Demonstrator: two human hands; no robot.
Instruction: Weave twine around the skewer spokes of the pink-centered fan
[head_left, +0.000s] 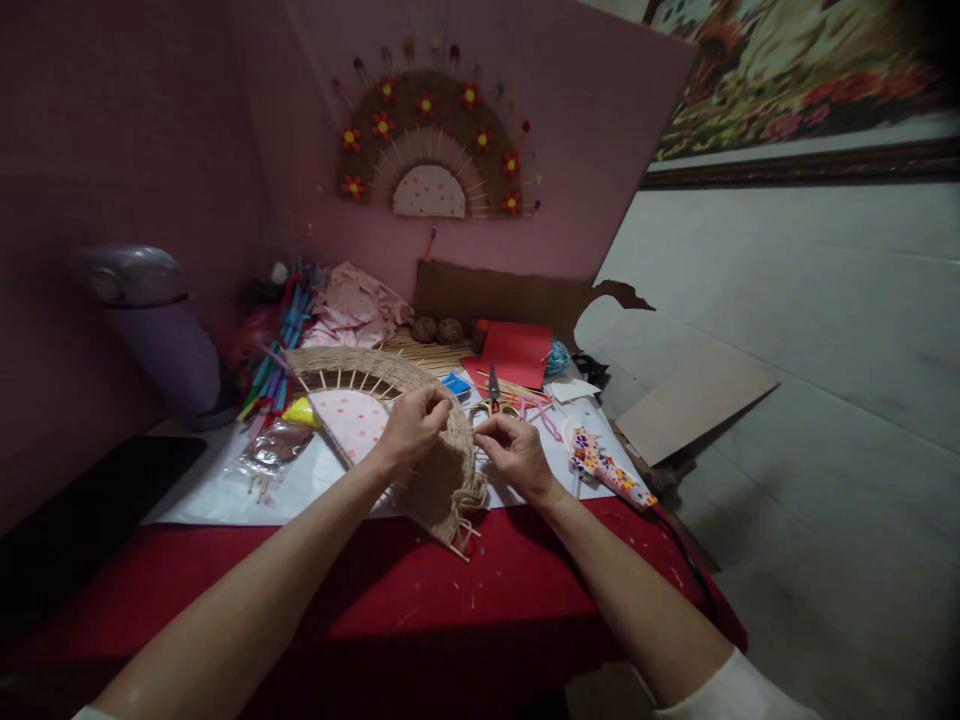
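Note:
A half-round fan of woven twine [431, 480] on thin sticks lies tilted on the white sheet, with a pink dotted half-circle [349, 420] at its centre. Loose twine ends [469, 500] tangle at its lower right corner. Over the woven band, my left hand [411, 428] is closed, fingers curled together. My right hand [519, 458] pinches thumb and fingertips together just beside the fan's right edge. Whatever sits between the fingers of either hand is too small to make out. Scissors [493, 392] with yellowish handles lie just beyond my right hand.
A glue gun [607, 468] with flowered covering lies at right. Red sheets [517, 352], twine balls [437, 330], cardboard [502, 298] and pink cloth [360, 308] fill the back. Pipe cleaners [292, 320] and a purple appliance [161, 340] stand left. A finished fan [427, 125] hangs behind.

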